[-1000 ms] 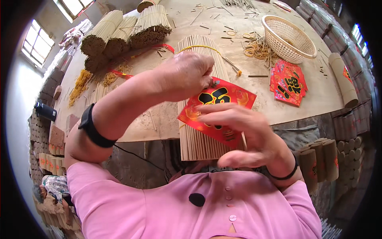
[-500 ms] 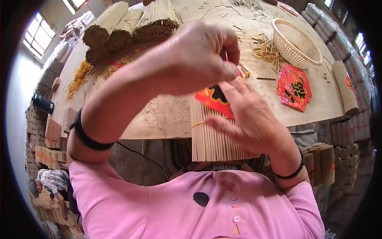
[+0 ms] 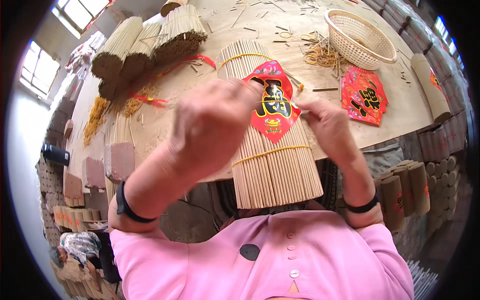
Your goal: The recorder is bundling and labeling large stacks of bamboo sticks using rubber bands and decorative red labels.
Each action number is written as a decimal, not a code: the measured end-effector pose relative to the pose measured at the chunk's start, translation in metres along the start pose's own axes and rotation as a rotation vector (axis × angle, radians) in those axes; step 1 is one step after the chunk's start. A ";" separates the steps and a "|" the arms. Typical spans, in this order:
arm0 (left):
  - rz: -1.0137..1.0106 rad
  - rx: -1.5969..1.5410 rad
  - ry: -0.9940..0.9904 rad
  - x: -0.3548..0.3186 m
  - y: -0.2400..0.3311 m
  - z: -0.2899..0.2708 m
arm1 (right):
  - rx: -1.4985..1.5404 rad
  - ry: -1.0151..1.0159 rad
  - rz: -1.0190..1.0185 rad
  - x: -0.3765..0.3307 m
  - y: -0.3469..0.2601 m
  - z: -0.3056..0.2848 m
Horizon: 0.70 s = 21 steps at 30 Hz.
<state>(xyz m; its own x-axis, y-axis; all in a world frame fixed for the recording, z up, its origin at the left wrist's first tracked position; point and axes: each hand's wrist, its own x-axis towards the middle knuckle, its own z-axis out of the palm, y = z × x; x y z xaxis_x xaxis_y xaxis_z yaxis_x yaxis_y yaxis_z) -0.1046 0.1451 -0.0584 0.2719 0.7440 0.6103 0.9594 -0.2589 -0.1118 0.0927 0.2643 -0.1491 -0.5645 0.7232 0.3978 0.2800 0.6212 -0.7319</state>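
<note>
A workshop: stick bundles (image 3: 277,177) and scraps (image 3: 325,89) lie on a broad tabletop (image 3: 405,112) with heaped rubber bands (image 3: 94,120), a basket (image 3: 352,47) and many matching red cards (image 3: 367,97). Wrapped stock (image 3: 427,42) lines the right side, windows (image 3: 39,70) pierce a plain wall, and a second person (image 3: 80,247) bends among more bundles.

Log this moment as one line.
left hand: blurred, beside red diamond | right hand: at its right corner | red diamond: on stick bundle | at right: red card stack, woven basket
</note>
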 end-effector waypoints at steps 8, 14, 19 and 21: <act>-0.063 -0.177 -0.265 0.044 0.009 0.043 | -0.016 0.009 -0.239 0.022 0.009 -0.017; -0.085 -0.402 -0.276 0.040 0.005 0.055 | -0.088 0.018 -0.457 0.033 0.008 -0.028; -0.082 -0.192 -0.479 0.042 -0.009 0.047 | -0.358 -0.012 -0.467 0.043 0.003 -0.042; -0.101 -0.158 -0.528 0.041 -0.024 0.051 | -0.175 0.065 -0.213 0.046 0.009 -0.037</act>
<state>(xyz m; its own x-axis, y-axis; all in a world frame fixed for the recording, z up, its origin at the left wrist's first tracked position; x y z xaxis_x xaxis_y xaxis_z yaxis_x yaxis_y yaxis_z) -0.1131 0.2136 -0.0704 0.2185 0.9669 0.1315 0.9709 -0.2290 0.0706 0.0978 0.3136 -0.1170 -0.5755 0.5854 0.5710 0.2939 0.7997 -0.5235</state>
